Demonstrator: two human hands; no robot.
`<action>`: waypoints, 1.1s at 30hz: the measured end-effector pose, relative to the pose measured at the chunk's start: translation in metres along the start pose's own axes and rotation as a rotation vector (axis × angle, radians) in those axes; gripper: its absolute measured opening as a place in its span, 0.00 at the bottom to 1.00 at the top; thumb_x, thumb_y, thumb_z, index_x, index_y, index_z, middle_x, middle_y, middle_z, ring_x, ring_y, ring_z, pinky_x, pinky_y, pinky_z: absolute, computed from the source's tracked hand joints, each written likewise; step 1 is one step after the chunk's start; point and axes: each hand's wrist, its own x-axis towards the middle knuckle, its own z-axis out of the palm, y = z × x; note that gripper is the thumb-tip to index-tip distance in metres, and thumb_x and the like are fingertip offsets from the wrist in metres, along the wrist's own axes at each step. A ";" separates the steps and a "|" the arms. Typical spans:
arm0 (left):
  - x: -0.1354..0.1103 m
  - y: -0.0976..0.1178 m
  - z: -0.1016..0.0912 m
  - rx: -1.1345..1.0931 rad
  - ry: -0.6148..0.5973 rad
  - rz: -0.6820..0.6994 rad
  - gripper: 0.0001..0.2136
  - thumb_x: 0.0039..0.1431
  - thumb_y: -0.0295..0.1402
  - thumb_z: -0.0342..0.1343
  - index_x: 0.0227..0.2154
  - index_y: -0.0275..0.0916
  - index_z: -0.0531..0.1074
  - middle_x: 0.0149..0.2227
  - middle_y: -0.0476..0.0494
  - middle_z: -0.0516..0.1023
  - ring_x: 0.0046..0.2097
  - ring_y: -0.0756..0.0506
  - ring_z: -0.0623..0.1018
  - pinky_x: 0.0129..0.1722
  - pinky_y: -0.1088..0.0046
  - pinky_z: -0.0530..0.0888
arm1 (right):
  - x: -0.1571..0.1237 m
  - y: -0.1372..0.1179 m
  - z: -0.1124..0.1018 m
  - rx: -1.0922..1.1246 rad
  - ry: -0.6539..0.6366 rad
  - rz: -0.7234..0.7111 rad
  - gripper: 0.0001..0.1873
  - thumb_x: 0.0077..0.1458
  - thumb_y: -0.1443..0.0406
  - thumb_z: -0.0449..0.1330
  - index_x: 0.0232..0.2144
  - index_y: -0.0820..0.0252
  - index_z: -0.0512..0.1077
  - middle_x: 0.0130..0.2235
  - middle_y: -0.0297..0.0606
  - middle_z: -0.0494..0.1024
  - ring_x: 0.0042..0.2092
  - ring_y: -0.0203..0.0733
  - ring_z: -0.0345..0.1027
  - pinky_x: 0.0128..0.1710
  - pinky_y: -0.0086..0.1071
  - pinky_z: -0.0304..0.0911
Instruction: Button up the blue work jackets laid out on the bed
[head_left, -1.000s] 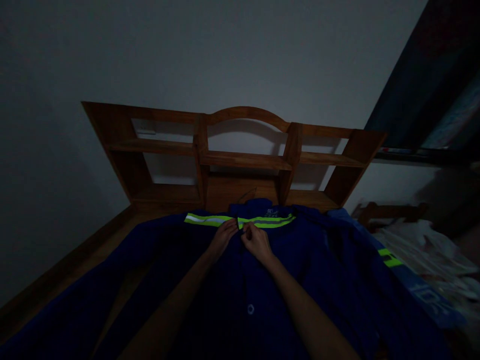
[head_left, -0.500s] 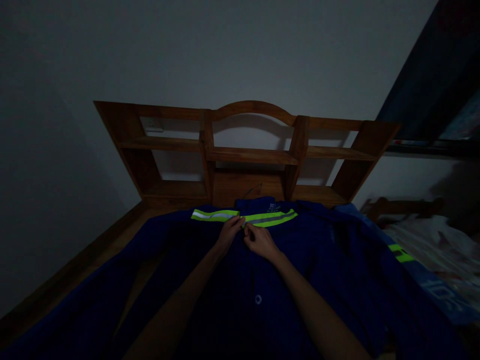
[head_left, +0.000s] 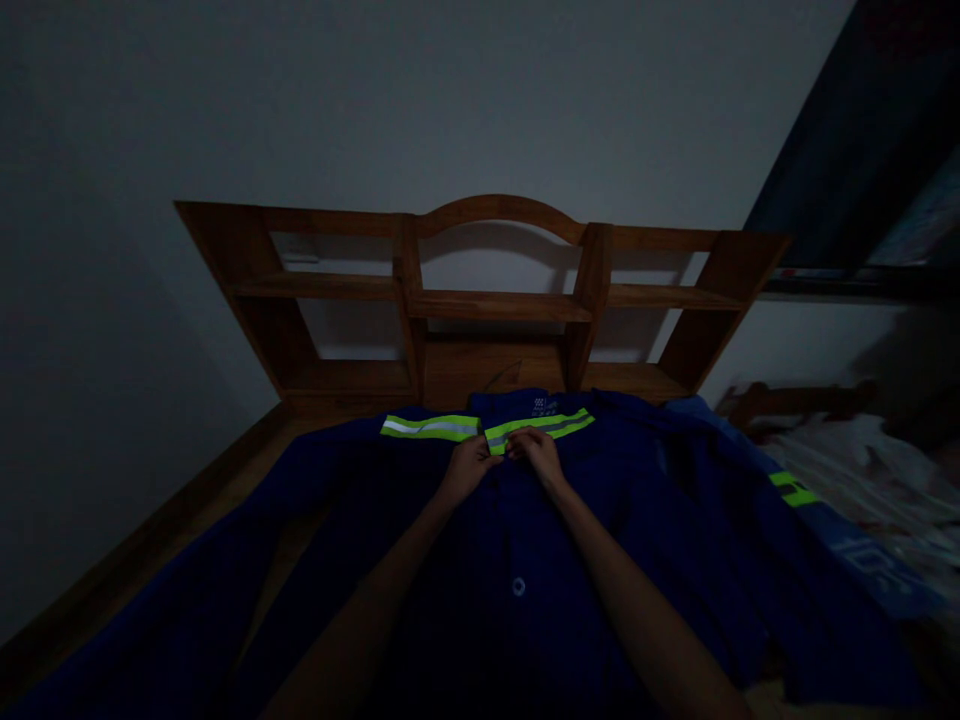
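A dark blue work jacket (head_left: pixel 570 600) lies spread out with its front up and its collar at the far end. Across its chest run two yellow-green reflective strips with a gap at the front opening. My left hand (head_left: pixel 466 465) pinches the jacket's front edge, just below the inner end of the left strip (head_left: pixel 429 428). Close beside it, my right hand (head_left: pixel 536 452) has its fingers bent onto the right strip (head_left: pixel 566 425), closed on the cloth near the opening. The fingertips are dim, and any button under them is hidden. A pale round mark (head_left: pixel 518 586) shows lower on the front.
Behind the collar stands a wooden headboard with shelves (head_left: pixel 502 305), against a pale wall (head_left: pixel 337 100). To the right lie a blue printed cloth (head_left: pixel 877 560) and a whitish crumpled plastic or cloth heap (head_left: pixel 862 455). A dark window or curtain (head_left: pixel 840 150) fills the upper right. The light is low.
My right hand has shifted right and slightly up, onto the reflective strip. My left hand has moved slightly down and right, still at the front opening. The view has shifted a little.
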 end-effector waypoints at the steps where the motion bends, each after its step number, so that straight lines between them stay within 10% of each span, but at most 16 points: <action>1: -0.001 0.001 0.001 0.017 0.014 0.023 0.12 0.46 0.36 0.61 0.34 0.37 0.72 0.32 0.43 0.77 0.34 0.44 0.76 0.36 0.69 0.71 | 0.001 0.001 0.000 0.020 -0.012 0.007 0.12 0.49 0.60 0.52 0.31 0.62 0.70 0.28 0.37 0.76 0.26 0.37 0.69 0.28 0.30 0.65; 14: -0.008 0.019 -0.009 -0.667 -0.193 -0.197 0.12 0.45 0.34 0.65 0.31 0.31 0.74 0.34 0.43 0.77 0.38 0.47 0.76 0.48 0.65 0.70 | 0.000 -0.015 -0.014 0.110 -0.295 0.025 0.18 0.40 0.55 0.65 0.29 0.62 0.72 0.24 0.30 0.72 0.22 0.31 0.63 0.25 0.26 0.61; 33: -0.007 0.015 -0.014 -0.772 -0.287 -0.293 0.10 0.45 0.30 0.66 0.30 0.30 0.76 0.33 0.44 0.77 0.38 0.49 0.75 0.51 0.65 0.68 | -0.004 -0.024 -0.018 0.219 -0.392 0.073 0.17 0.40 0.57 0.68 0.31 0.62 0.73 0.25 0.31 0.73 0.25 0.31 0.64 0.27 0.26 0.62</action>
